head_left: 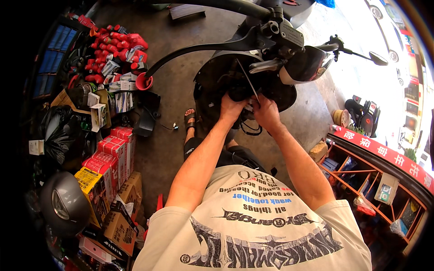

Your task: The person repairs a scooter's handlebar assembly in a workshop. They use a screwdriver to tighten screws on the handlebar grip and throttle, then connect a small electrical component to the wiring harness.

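In front of me stands a motorcycle or scooter with its black round front housing (209,74) opened. My left hand (232,108) reaches into the lower part of the housing; its fingers are curled in, the tips hidden among dark parts. Close beside it my right hand (267,113) is closed, with thumb and forefinger at the lower end of a thin, pale, straight rod (247,77). The rod slants up and left across the opening. Below both hands hangs a loop of black cable (251,133). What lies between the hands is mostly hidden.
A long black lever (194,49), a fluid reservoir (289,34) and a mirror (378,58) overhang the housing. Red bottles (113,43) and stacked boxes (110,153) crowd the left. An orange-framed shelf (370,180) stands right, and a red funnel-like cup (144,81) sits near the lever's end.
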{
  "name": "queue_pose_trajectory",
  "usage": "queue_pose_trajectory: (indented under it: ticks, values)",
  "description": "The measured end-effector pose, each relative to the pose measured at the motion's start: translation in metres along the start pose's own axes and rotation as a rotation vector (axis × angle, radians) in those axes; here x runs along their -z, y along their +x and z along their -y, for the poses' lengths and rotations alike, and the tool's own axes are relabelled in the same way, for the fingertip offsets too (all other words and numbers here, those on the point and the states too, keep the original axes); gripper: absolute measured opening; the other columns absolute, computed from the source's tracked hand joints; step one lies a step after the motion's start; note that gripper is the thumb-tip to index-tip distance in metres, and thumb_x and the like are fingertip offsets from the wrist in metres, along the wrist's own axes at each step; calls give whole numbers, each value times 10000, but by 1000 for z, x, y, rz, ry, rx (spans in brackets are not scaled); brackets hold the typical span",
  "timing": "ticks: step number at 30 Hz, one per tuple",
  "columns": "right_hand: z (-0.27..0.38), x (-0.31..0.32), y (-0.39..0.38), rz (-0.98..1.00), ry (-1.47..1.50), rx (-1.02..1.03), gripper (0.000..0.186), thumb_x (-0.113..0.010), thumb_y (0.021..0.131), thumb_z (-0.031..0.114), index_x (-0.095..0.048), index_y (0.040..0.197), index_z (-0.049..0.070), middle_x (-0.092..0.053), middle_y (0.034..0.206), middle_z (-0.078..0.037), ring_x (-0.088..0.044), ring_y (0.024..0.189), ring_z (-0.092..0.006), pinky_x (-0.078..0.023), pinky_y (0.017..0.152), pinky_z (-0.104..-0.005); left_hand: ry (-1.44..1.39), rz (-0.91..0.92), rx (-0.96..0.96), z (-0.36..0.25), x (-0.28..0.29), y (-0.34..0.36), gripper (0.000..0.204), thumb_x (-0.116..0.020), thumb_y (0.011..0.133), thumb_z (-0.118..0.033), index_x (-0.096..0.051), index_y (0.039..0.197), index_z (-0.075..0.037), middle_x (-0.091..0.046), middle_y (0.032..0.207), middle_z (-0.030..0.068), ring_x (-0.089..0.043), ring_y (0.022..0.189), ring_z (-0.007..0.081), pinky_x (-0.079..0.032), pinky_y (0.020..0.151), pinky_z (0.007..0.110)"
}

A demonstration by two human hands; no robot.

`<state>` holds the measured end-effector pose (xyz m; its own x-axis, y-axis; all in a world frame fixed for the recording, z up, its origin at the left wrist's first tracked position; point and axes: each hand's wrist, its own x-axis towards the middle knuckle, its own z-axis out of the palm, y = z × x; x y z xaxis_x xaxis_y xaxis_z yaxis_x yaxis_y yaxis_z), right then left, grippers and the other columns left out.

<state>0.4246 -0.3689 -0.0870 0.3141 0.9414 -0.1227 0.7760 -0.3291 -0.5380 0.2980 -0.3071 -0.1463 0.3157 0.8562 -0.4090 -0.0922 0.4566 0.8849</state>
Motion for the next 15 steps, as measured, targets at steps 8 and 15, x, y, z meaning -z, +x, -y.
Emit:
queue_pose_trajectory:
  ticks: [8,15]
  values:
    - [5,1,0,31,-15,-34,162,-600,870,148,-595,1001,53,-679,851,-223,-643,829,-457,-506,723,-547,68,-18,-48,5,-1,1,468,-792,721,-151,-622,1127,7,-719,1004,144,-691,935,211,-536,801,338]
    - [7,-3,6,84,-53,-119,219,-601,861,159,-573,1057,65,-680,881,-233,-634,878,-469,-498,767,-571,167,-20,-102,-8,-1,-7,489,-775,714,-155,-608,1152,-18,-707,1008,181,-692,969,289,-532,822,362]
